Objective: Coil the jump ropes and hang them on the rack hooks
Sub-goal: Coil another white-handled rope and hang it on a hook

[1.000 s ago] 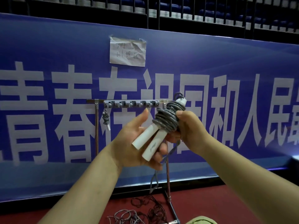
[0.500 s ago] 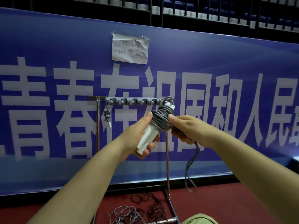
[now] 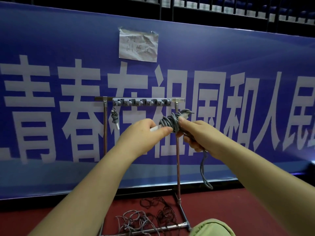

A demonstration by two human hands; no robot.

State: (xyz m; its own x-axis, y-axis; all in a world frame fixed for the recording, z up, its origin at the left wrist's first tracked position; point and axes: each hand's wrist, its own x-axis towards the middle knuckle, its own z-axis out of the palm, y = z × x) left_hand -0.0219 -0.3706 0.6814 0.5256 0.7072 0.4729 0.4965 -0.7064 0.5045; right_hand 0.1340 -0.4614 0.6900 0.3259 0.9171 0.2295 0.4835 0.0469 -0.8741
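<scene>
The left hand (image 3: 144,133) grips the white handles (image 3: 156,128); the right hand (image 3: 196,133) pinches the grey rope (image 3: 170,121). The cord looks limp and springy, so it is best held at the wraps.

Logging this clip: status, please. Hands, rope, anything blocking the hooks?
Left hand grips white handles; right hand pinches grey rope coil, tail dangling. One rope hung on rack hooks; other hooks free.

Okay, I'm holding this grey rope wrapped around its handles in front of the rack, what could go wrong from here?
1. A loop of the grey jump rope hangs free below the right hand; the wrapped coil may loosen unless it is tucked in.
2. The tangled loose ropes on the red floor by the metal rack's base could snag a foot.
</scene>
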